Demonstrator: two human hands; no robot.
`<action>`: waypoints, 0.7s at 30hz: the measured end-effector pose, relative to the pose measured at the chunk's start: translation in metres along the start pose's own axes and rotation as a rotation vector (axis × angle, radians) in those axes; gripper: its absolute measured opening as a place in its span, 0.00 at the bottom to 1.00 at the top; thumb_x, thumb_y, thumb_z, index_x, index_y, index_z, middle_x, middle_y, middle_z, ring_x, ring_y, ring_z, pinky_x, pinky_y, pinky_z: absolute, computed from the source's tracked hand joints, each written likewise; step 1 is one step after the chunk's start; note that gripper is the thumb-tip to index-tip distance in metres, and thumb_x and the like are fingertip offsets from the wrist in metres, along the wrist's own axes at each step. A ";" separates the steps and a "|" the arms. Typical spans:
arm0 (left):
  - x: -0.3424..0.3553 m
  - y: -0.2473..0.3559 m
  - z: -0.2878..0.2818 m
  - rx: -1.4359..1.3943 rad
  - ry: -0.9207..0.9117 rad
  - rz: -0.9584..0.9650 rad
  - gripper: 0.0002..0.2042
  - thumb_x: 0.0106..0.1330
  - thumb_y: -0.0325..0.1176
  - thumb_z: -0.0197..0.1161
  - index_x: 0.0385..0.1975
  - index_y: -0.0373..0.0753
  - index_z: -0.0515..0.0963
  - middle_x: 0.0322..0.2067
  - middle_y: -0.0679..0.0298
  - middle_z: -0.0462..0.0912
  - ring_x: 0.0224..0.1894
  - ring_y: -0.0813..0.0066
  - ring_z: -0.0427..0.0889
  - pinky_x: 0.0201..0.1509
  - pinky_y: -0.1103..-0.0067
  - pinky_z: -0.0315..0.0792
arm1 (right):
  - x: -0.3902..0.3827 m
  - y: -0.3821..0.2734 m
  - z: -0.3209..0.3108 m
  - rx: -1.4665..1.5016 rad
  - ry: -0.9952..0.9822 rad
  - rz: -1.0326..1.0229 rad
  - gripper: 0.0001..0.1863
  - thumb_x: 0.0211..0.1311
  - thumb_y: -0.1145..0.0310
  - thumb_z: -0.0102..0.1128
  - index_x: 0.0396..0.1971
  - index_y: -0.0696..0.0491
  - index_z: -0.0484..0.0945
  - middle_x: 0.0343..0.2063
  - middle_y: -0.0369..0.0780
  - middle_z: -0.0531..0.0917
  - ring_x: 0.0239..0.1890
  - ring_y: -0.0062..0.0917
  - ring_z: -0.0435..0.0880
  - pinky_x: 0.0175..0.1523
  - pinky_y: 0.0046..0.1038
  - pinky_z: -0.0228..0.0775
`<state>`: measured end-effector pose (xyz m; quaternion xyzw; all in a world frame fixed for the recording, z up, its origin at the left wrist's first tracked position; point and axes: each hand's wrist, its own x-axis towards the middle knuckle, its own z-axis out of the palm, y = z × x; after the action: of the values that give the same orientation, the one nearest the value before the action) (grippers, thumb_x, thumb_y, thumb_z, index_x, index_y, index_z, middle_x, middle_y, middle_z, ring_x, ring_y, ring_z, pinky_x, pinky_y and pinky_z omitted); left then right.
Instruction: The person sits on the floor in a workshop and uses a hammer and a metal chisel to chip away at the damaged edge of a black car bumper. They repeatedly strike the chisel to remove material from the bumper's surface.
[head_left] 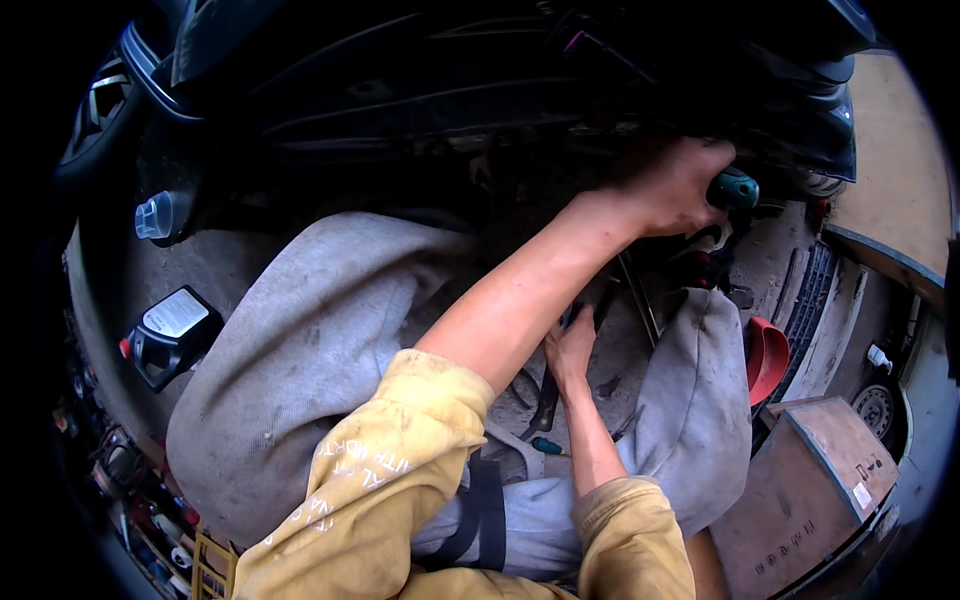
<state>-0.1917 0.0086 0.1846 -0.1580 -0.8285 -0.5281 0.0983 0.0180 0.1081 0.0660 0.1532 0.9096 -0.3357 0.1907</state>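
My left hand point(682, 188) reaches across to the upper right, its forearm passing above the right arm. It is closed round a teal-handled tool point(737, 188); the handle's rounded end sticks out on the right, while the tool's other end is hidden by the hand and shadow. Lower down, between my knees, my right hand point(572, 348) has its fingers curled, close to a dark bar point(545, 402). What those fingers hold is partly hidden. A second teal handle point(548, 446) lies on the ground by my leg. The dark underside of a car body point(400, 120) spans the top.
A black bottle point(172, 335) and a clear plastic cup point(155, 215) stand at left. On the right are a red curved piece point(767, 360), a black ribbed strip point(808, 300) and a wooden box point(800, 500). A car wheel point(100, 110) shows at far left.
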 end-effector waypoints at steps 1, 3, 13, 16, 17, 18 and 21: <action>0.000 -0.001 0.000 -0.046 -0.010 -0.002 0.16 0.46 0.39 0.70 0.28 0.39 0.73 0.27 0.57 0.80 0.29 0.54 0.80 0.29 0.68 0.71 | 0.003 -0.004 -0.010 0.043 -0.001 0.089 0.16 0.52 0.67 0.58 0.33 0.65 0.70 0.29 0.58 0.78 0.36 0.51 0.78 0.42 0.41 0.69; 0.000 -0.002 0.000 -0.034 0.005 0.034 0.16 0.47 0.40 0.71 0.28 0.39 0.73 0.26 0.57 0.80 0.29 0.55 0.80 0.29 0.68 0.71 | 0.011 -0.016 -0.029 0.194 0.009 0.283 0.15 0.52 0.67 0.58 0.30 0.66 0.72 0.24 0.54 0.80 0.28 0.44 0.81 0.37 0.37 0.70; 0.001 0.002 -0.007 0.025 -0.090 -0.018 0.15 0.47 0.37 0.72 0.28 0.39 0.73 0.24 0.56 0.79 0.26 0.58 0.80 0.27 0.69 0.70 | -0.007 -0.084 -0.181 0.909 -0.004 0.258 0.11 0.62 0.71 0.54 0.38 0.63 0.69 0.26 0.39 0.71 0.21 0.18 0.72 0.18 0.19 0.66; 0.001 0.001 -0.007 -0.003 -0.066 0.021 0.15 0.47 0.35 0.72 0.29 0.39 0.73 0.25 0.57 0.79 0.27 0.59 0.80 0.28 0.71 0.70 | -0.032 -0.089 -0.188 1.146 -0.041 0.038 0.15 0.67 0.68 0.50 0.49 0.58 0.64 0.23 0.38 0.68 0.17 0.18 0.69 0.17 0.19 0.64; 0.001 0.000 -0.006 -0.044 -0.052 0.037 0.15 0.47 0.34 0.72 0.30 0.39 0.73 0.25 0.58 0.79 0.27 0.60 0.80 0.28 0.71 0.71 | -0.040 -0.089 -0.182 1.203 -0.160 0.166 0.14 0.68 0.67 0.48 0.49 0.55 0.62 0.19 0.36 0.66 0.14 0.17 0.67 0.15 0.19 0.62; 0.002 -0.002 -0.006 -0.084 -0.051 0.052 0.15 0.47 0.33 0.72 0.30 0.39 0.73 0.25 0.58 0.79 0.27 0.60 0.80 0.29 0.71 0.71 | -0.043 -0.087 -0.177 1.089 -0.138 0.217 0.11 0.67 0.67 0.48 0.44 0.55 0.63 0.15 0.35 0.64 0.12 0.17 0.65 0.14 0.19 0.59; 0.004 -0.006 -0.005 -0.102 -0.103 0.050 0.15 0.46 0.30 0.72 0.31 0.38 0.73 0.26 0.58 0.80 0.28 0.61 0.80 0.30 0.71 0.72 | -0.044 -0.086 -0.171 0.831 -0.088 0.186 0.08 0.66 0.68 0.47 0.39 0.55 0.62 0.13 0.34 0.62 0.09 0.17 0.62 0.12 0.20 0.58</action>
<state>-0.1974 0.0026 0.1831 -0.2106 -0.8003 -0.5581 0.0604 -0.0198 0.1532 0.2528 0.2840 0.6703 -0.6614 0.1807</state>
